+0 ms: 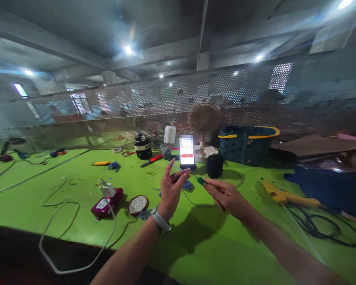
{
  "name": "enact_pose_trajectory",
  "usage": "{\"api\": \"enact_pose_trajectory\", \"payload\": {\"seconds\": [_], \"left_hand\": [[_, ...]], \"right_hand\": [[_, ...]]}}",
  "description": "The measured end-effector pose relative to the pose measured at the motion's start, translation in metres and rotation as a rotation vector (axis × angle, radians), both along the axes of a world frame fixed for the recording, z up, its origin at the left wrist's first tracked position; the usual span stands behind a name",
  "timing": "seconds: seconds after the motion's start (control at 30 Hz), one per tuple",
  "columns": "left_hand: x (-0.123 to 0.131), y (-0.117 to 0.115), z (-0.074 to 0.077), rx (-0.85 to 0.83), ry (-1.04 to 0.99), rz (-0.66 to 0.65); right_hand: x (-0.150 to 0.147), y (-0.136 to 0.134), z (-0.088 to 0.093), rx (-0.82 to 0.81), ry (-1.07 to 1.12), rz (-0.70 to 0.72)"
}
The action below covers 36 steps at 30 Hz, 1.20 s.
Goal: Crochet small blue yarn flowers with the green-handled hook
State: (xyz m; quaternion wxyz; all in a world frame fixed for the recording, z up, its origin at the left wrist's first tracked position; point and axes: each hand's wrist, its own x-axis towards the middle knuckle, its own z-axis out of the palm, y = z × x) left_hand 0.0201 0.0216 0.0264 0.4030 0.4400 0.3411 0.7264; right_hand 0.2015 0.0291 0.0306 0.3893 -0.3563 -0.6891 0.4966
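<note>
My left hand point(172, 188) is raised above the green table, thumb and fingers pinched on a strand of pale blue yarn point(178, 167), with a tiny piece of work at the fingertips. Its index finger points up, the strand running over it. Facing it from the right, my right hand point(225, 194) grips a slim tool with a green handle point(201, 181), which looks like a crochet hook. Its thin tip meets the yarn near my left thumb; the exact contact is too small to make out. A small blue yarn clump point(188, 185) lies behind my hands.
A lit phone point(187, 153) stands ahead, before a fan point(204, 118). Rightward are a black cylinder point(214, 166), a dark basket point(246, 146) and a yellow glue gun point(287, 194) with cable. Leftward sit a purple power bank-like box point(107, 204), a white cable and a round studded disc point(138, 204).
</note>
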Motion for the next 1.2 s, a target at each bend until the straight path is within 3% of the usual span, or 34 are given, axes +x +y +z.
{"api": "enact_pose_trajectory", "payload": {"seconds": [0.37,0.9,1.2], "left_hand": [[-0.0016,0.0026,0.0001,0.016,-0.018,0.03],[-0.0004,0.0018,-0.0008,-0.007,-0.024,-0.031],[-0.0023,0.0026,0.0002,0.002,-0.018,0.018]], "right_hand": [[-0.0007,0.0018,-0.0015,-0.019,-0.038,0.002],[-0.002,0.0038,-0.0026,0.009,-0.003,-0.031],[-0.0014,0.0026,0.0004,0.037,-0.016,-0.046]]}}
